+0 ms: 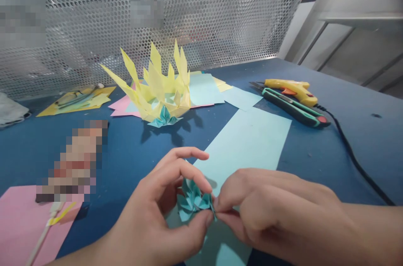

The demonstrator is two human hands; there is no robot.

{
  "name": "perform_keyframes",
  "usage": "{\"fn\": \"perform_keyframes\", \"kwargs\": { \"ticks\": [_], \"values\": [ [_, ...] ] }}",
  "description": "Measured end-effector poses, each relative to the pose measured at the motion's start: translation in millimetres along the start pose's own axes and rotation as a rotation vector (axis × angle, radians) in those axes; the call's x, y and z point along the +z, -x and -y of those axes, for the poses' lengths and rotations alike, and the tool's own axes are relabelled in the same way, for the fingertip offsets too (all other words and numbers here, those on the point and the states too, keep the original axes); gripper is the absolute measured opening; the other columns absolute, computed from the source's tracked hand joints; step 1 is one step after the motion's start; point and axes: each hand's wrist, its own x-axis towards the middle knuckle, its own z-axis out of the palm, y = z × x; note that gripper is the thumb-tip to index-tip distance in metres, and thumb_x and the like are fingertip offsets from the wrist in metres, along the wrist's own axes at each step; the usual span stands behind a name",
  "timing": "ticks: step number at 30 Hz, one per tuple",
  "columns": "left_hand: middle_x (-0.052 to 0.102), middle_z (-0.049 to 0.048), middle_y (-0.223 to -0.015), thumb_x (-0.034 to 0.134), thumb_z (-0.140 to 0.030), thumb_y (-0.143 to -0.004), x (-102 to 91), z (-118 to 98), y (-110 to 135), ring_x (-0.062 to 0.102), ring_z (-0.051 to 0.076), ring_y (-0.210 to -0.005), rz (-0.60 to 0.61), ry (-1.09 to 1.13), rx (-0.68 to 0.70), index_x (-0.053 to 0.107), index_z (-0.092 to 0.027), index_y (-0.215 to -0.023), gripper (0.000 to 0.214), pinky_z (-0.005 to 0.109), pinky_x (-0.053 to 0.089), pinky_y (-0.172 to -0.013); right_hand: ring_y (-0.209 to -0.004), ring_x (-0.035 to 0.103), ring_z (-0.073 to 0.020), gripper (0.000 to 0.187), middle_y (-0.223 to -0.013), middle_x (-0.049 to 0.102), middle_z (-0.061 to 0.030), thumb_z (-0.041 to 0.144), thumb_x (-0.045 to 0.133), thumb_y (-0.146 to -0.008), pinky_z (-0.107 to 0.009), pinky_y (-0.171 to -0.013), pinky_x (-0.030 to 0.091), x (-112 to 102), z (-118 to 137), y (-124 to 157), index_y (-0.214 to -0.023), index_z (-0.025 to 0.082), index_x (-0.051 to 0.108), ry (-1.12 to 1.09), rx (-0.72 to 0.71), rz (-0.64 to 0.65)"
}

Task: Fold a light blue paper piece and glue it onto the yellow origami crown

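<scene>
Between my two hands is a small teal folded-paper flower with several pointed petals. My left hand curls around it, thumb and a finger closed on its right side. At that same edge, the thumb and index finger of my right hand pinch a petal tip. Beneath the hands lies a long light-blue paper strip. Farther back stands a yellow folded-paper crown with tall spikes, and a teal paper flower sits at its front base.
A yellow glue gun rests beside a green-and-black utility knife, its black cord trailing right. Light-blue sheets lie behind the crown. At left are a pink sheet and a phone-shaped, blurred-out object. A perforated metal panel borders the back.
</scene>
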Motion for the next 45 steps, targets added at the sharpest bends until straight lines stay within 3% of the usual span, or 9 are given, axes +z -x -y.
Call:
{"fn": "perform_keyframes", "kwargs": {
  "ticks": [2,6,12,17,23,29,32,41,45],
  "values": [
    [0.065,0.001,-0.085,0.06,-0.003,-0.07,0.3,1,0,0.045,0.021,-0.122,0.0,0.012,0.008,0.056,-0.028,-0.084,0.03,0.022,0.05,-0.074,-0.075,0.058,-0.0067,0.028,-0.083,0.062,0.0015,-0.002,0.058,-0.081,-0.013,-0.071,0.049,1,-1,1,-0.079,0.022,0.043,0.007,0.001,-0.01],
    [0.06,0.0026,-0.107,0.064,-0.005,-0.069,2.5,1,-1,0.047,0.02,-0.119,-0.046,0.014,-0.005,0.061,-0.027,-0.083,0.026,0.019,0.048,-0.077,-0.075,0.055,-0.0074,0.025,-0.081,0.06,0.0007,-0.001,0.052,-0.084,-0.015,-0.073,0.049,-2,-4,0,-0.078,0.021,0.042,0.042,-0.065,0.001],
    [0.051,-0.0006,-0.116,0.072,-0.02,-0.073,3.6,-3,-2,0.057,0.007,-0.081,-0.129,0.176,-0.142,0.064,-0.026,-0.084,0.015,0.016,0.049,-0.073,-0.077,0.053,-0.0079,0.027,-0.08,0.058,0.0014,-0.004,0.043,-0.082,-0.015,-0.068,0.046,-4,-6,-2,-0.079,0.022,0.039,0.123,-0.01,-0.011],
    [0.043,0.0041,-0.129,0.078,-0.019,-0.064,2.2,0,-2,0.063,0.015,-0.09,-0.096,0.154,-0.173,0.066,-0.028,-0.1,0.04,0.028,0.053,-0.082,-0.07,0.056,-0.0101,0.024,-0.077,0.06,0.0004,-0.001,0.043,-0.081,-0.019,-0.065,0.048,-8,-2,-13,-0.085,0.023,0.041,0.167,0.076,-0.126],
    [0.048,0.0055,-0.137,0.062,-0.028,-0.084,-3.6,6,-3,0.057,0.024,-0.117,-0.079,0.089,-0.127,0.066,-0.033,-0.114,0.031,0.031,0.051,-0.093,-0.083,0.061,-0.0114,0.025,-0.089,0.065,-0.0073,0.0,0.041,-0.088,-0.02,-0.075,0.052,-22,-6,-22,-0.096,0.016,0.058,0.212,-0.025,-0.056],
    [0.071,0.0014,-0.096,0.057,-0.05,-0.086,-5.2,-8,-3,0.065,0.014,-0.073,-0.195,0.2,-0.218,0.072,-0.029,-0.103,0.031,0.023,0.055,-0.074,-0.086,0.063,-0.009,0.026,-0.092,0.068,-0.0071,0.001,0.045,-0.09,-0.016,-0.079,0.051,-33,-7,-28,-0.106,0.012,0.062,0.246,-0.054,-0.048],
    [0.071,0.0016,-0.075,0.054,-0.053,-0.087,-5.0,-9,-3,0.063,0.014,-0.071,-0.188,0.251,-0.253,0.071,-0.024,-0.107,0.039,0.022,0.052,-0.071,-0.08,0.065,-0.0085,0.023,-0.089,0.07,-0.0054,0.003,0.049,-0.09,-0.015,-0.075,0.052,-34,-8,-31,-0.104,0.014,0.064,0.269,-0.027,-0.081],
    [0.071,-0.0009,-0.084,0.081,-0.047,-0.064,-2.3,-10,-5,0.062,0.014,-0.076,-0.127,0.621,-0.237,0.071,-0.026,-0.103,0.045,0.029,0.049,-0.081,-0.069,0.066,-0.0085,0.02,-0.077,0.071,-0.0034,0.009,0.052,-0.09,-0.015,-0.067,0.052,-34,-8,-35,-0.101,0.013,0.067,0.304,0.039,-0.138],
    [0.071,0.002,-0.069,0.074,-0.058,-0.066,-3.6,-11,-5,0.06,0.014,-0.066,-0.122,0.55,-0.337,0.073,-0.019,-0.102,0.052,0.024,0.047,-0.068,-0.07,0.066,-0.0086,0.02,-0.082,0.072,-0.0056,0.011,0.053,-0.091,-0.014,-0.067,0.052,-34,-12,-33,-0.103,0.013,0.068,0.272,-0.01,-0.102]
  ]
}}
